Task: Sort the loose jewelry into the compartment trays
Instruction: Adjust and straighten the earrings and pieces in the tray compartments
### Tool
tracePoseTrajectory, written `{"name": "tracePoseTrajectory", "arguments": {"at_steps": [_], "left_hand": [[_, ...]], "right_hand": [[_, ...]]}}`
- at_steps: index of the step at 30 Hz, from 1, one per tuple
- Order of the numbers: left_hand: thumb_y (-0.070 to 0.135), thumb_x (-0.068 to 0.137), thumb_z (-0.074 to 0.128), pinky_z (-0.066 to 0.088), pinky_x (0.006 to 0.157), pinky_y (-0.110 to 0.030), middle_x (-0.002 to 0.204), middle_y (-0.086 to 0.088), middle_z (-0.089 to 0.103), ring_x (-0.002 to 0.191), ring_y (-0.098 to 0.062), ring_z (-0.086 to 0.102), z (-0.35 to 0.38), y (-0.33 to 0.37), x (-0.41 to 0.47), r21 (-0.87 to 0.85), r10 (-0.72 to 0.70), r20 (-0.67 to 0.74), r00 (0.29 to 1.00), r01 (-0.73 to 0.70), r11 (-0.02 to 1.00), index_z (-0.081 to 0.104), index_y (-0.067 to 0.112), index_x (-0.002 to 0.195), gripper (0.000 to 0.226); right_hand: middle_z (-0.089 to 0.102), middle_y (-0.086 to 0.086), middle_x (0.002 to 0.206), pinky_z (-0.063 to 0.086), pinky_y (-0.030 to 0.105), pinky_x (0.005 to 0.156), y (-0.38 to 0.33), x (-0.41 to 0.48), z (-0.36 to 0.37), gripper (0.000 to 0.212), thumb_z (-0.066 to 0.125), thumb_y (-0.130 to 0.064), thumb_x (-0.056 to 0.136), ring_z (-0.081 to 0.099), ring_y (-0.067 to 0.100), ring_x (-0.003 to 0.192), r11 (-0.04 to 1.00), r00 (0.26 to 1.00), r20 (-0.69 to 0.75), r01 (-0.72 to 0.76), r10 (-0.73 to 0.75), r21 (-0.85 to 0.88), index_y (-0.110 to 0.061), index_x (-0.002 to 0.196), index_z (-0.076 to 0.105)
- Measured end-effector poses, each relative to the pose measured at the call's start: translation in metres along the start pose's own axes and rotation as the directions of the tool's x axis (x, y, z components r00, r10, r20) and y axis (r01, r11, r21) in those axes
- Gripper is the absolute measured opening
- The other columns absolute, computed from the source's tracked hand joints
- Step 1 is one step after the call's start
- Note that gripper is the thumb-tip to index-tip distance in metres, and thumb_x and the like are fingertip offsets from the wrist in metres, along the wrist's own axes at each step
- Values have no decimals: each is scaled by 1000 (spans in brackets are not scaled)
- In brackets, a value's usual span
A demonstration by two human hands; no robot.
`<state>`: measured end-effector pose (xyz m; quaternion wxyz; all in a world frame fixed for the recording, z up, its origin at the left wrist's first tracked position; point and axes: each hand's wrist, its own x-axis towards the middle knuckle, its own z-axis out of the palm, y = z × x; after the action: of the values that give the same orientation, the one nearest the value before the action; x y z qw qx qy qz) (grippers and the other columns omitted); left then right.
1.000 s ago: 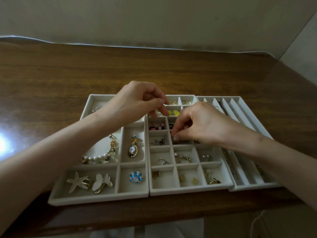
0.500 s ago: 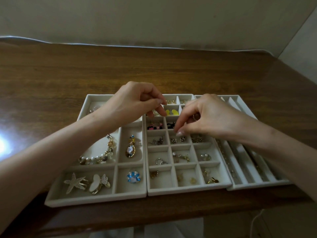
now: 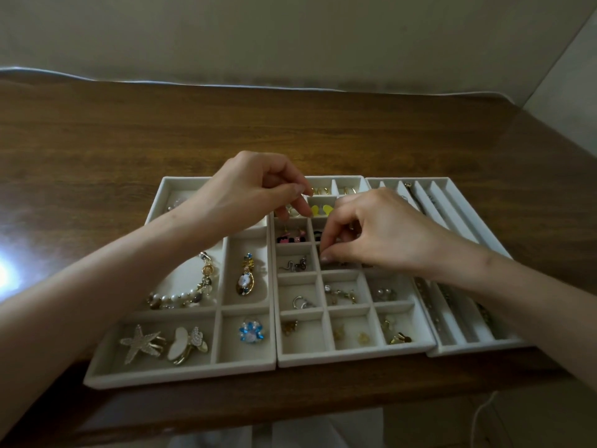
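Three cream trays sit side by side: a left tray with large compartments, a middle tray with small ones, and a right tray with long slots. My left hand hovers over the middle tray's far rows, thumb and forefinger pinched; whether anything is between them is unclear. My right hand reaches down with its fingertips in a middle-column compartment of the third row. A small ring shows under its curled fingers. Pink-black earrings and yellow earrings lie between the hands.
The left tray holds a pearl bracelet, an oval pendant, a starfish clip and a blue flower piece. The trays sit at the wooden table's near edge. Bare wood stretches behind them to the wall.
My right hand rose from the compartment half a second ago and has dropped back, fingertips in it again. My left hand has barely moved.
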<state>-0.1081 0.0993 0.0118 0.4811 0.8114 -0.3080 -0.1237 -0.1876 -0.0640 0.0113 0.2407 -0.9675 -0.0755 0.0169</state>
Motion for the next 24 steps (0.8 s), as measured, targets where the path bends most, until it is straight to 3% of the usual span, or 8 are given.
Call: {"name": "tracePoseTrajectory", "arguments": {"at_steps": [3, 10, 16, 24], "left_hand": [[11, 89, 58, 37, 48, -4, 78, -1, 73, 56, -1, 57, 0, 0, 0, 0, 1, 5, 1000, -1, 1000, 67, 8, 92, 10], [12, 89, 58, 38, 49, -5, 79, 0, 73, 57, 0, 59, 0, 0, 0, 14, 1, 14, 1000, -2, 1000, 66, 9, 93, 10], [15, 89, 58, 44, 55, -9, 77, 3, 74, 62, -3, 62, -1, -1, 1, 14, -18, 44, 999, 17, 1000, 67, 13, 91, 10], [15, 89, 58, 48, 57, -11, 72, 2, 72, 60, -3, 62, -1, -2, 1, 36, -26, 56, 998, 24, 999, 67, 14, 89, 10]], "right_hand": [[62, -12, 68, 41, 12, 58, 3, 1, -1, 8, 80, -24, 70, 55, -6, 65, 993, 999, 30, -30, 26, 116, -26, 71, 73], [62, -17, 64, 39, 7, 59, 5, -1, -14, 5, 77, -20, 73, 56, -9, 67, 986, 1000, 23, -3, -1, 164, -25, 75, 76], [66, -11, 68, 39, 8, 55, 10, -1, -28, 4, 76, -18, 74, 56, -6, 62, 988, 1000, -4, 1, 0, 155, -21, 75, 76], [60, -21, 61, 39, 7, 59, 7, -4, -15, 5, 78, -22, 74, 55, -9, 67, 995, 999, 38, 8, -12, 103, -26, 75, 76]]}}
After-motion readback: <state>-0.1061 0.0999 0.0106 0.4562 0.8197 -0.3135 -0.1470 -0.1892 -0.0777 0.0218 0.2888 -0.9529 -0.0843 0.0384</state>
